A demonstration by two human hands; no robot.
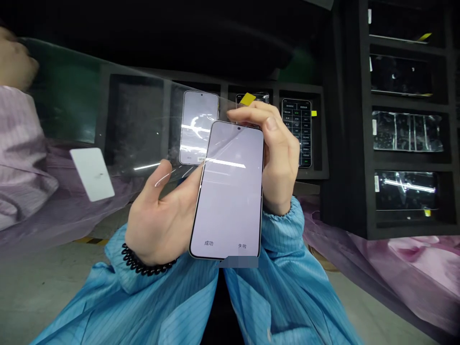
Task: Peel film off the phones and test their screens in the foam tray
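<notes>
A smartphone (232, 191) with a pale lit screen is tilted slightly in front of me, with two short labels at the bottom of the screen. My left hand (158, 220) has its palm up and thumb stretched away; its fingers run behind the phone, where they are hidden. Along the phone's upper right edge is my right hand (280, 148), fingers bent, one reaching over the top edge. Behind, a dark tray (223, 86) holds another pale-screened phone (199, 127), a partly covered phone with a yellow tag (247, 99), and a phone showing a grid menu (296, 129).
On the right, a black compartment tray (406, 165) holds several dark phones. A person's pink sleeve (21, 158) and hand (16, 60) are at the left, near a white rounded rectangle (92, 173). A see-through sheet (140, 110) spans the left side.
</notes>
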